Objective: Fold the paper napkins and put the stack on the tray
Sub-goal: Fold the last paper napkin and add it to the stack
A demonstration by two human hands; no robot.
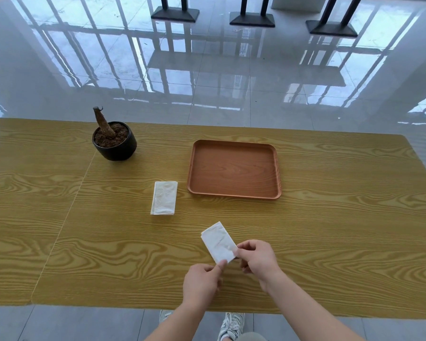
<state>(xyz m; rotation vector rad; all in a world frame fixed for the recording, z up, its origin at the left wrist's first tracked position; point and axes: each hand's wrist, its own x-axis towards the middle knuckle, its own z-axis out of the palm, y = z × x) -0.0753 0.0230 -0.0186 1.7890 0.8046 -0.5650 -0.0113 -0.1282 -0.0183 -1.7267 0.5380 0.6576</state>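
Note:
A white folded paper napkin (pixel 218 239) is held over the wooden table near its front edge. My left hand (pixel 202 281) pinches its near corner and my right hand (pixel 258 258) pinches its right edge. A second stack of white folded napkins (pixel 164 198) lies flat on the table, farther away and to the left. The brown rectangular tray (pixel 234 193) sits beyond the hands, to the right of that stack, with nothing on it.
A black pot (pixel 115 143) with soil and a bare stump stands at the back left of the table (pixel 330 230). Beyond the far edge is glossy tiled floor with black table bases (pixel 252 19). My shoes show below the near edge.

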